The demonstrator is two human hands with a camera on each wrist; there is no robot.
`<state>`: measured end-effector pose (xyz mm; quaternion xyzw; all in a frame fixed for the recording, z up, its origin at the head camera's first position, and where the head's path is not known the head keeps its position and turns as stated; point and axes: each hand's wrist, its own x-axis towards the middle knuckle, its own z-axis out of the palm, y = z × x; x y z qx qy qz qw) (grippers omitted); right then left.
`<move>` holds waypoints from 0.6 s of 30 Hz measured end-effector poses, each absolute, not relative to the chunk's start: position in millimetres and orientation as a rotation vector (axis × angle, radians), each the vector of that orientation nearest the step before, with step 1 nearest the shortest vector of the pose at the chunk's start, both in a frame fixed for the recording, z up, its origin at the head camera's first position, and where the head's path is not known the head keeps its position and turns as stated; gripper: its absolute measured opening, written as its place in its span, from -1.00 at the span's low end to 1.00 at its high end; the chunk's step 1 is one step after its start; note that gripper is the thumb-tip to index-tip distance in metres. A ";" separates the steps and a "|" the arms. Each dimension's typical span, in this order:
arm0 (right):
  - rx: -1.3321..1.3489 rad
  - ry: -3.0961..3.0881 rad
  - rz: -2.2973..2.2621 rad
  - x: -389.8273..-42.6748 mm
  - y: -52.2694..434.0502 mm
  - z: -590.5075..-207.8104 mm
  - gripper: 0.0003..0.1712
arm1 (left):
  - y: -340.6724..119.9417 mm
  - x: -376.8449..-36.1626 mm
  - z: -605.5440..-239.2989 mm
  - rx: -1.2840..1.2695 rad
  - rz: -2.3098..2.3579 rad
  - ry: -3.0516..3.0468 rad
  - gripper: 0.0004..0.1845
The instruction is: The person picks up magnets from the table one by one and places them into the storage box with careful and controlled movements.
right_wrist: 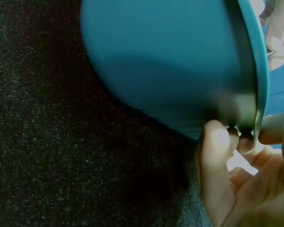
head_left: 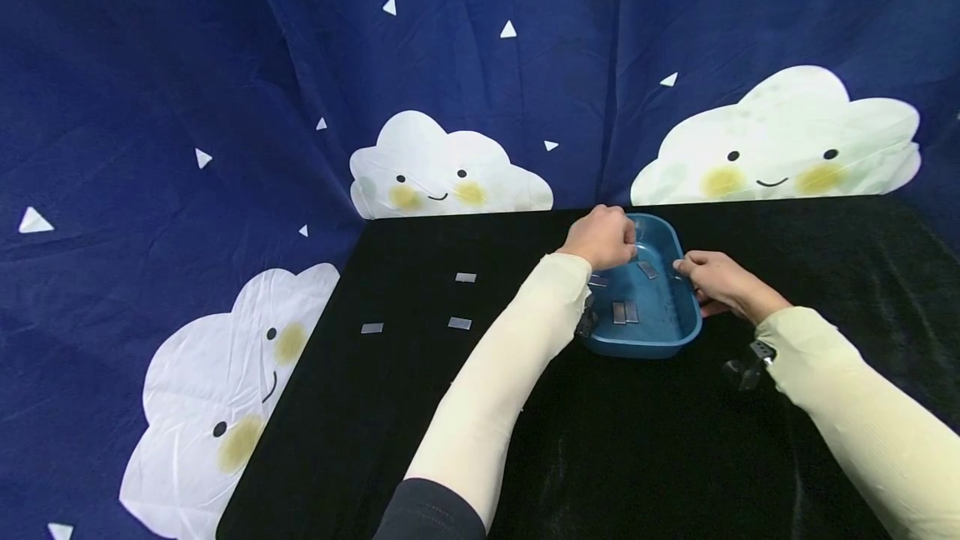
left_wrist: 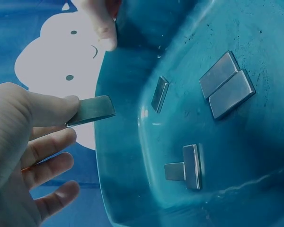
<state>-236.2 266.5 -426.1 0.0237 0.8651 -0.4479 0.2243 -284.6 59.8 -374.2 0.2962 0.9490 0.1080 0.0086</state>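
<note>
My left hand [head_left: 602, 236] is over the far left part of a blue plastic tub [head_left: 660, 347]. Between thumb and finger it pinches a thin, rectangular silvery-grey plate [left_wrist: 92, 110]; its other fingers are loosely spread. Inside the tub lie several similar plates: a touching pair [left_wrist: 232, 94], a single tilted plate [left_wrist: 160, 94] by the wall, and an upright-looking plate [left_wrist: 192, 165] with a smaller piece [left_wrist: 174, 171] against it. My right hand [head_left: 723, 283] grips the tub's right rim, thumb on one side and fingers on the other.
Three more small grey plates lie apart on the black cloth-covered table: one farther back [head_left: 466, 277], one in front of it [head_left: 460, 323] and one to the left [head_left: 372, 328]. A blue curtain [head_left: 465, 65] with white clouds hangs behind the table's far edge.
</note>
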 end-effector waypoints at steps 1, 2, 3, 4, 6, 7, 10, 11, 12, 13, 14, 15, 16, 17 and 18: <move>0.066 2.388 -1.236 -236.1 266.7 -426.4 -0.61 | 60.1 -284.2 -374.3 0.924 0.337 2.962 -0.63; 0.066 2.391 -1.235 -235.9 267.0 -426.4 -0.61 | 60.5 -284.2 -374.8 0.926 0.341 2.958 -0.62; 0.066 2.393 -1.237 -235.7 267.2 -426.7 -0.61 | 60.9 -284.2 -375.3 0.927 0.340 2.956 -0.63; 0.065 2.395 -1.240 -235.5 267.4 -427.0 -0.61 | 61.3 -284.1 -375.8 0.928 0.340 2.953 -0.63; 0.063 2.398 -1.245 -234.9 268.0 -427.7 -0.61 | 61.7 -283.5 -376.9 0.925 0.343 2.945 -0.63; 0.062 2.399 -1.246 -234.5 268.5 -428.1 -0.61 | 62.0 -283.4 -377.5 0.921 0.345 2.940 -0.62; 0.057 2.402 -1.249 -233.5 269.8 -428.8 -0.60 | 62.5 -283.3 -378.8 0.924 0.345 2.933 -0.60; 0.054 2.403 -1.248 -233.3 270.2 -429.0 -0.60 | 62.5 -283.2 -379.1 0.928 0.344 2.931 -0.59; 0.054 2.402 -1.248 -233.1 270.5 -429.2 -0.60 | 62.6 -283.4 -379.1 0.933 0.345 2.929 -0.59; 0.054 2.404 -1.248 -233.2 270.6 -429.3 -0.60 | 62.5 -283.4 -379.1 0.935 0.346 2.927 -0.58; 0.053 2.402 -1.252 -233.3 270.5 -429.3 -0.60 | 62.4 -283.5 -379.1 0.938 0.346 2.928 -0.57; 0.052 2.400 -1.256 -233.7 270.2 -429.3 -0.60 | 62.1 -283.5 -379.1 0.935 0.346 2.927 -0.57; 0.054 2.397 -1.262 -234.1 269.7 -429.2 -0.60 | 61.8 -283.4 -379.1 0.929 0.347 2.928 -0.57; 0.055 2.393 -1.268 -234.7 269.0 -429.1 -0.60 | 61.4 -283.5 -379.2 0.923 0.349 2.928 -0.56; 0.056 2.389 -1.271 -235.2 268.4 -428.9 -0.61 | 60.9 -283.5 -379.4 0.918 0.351 2.925 -0.56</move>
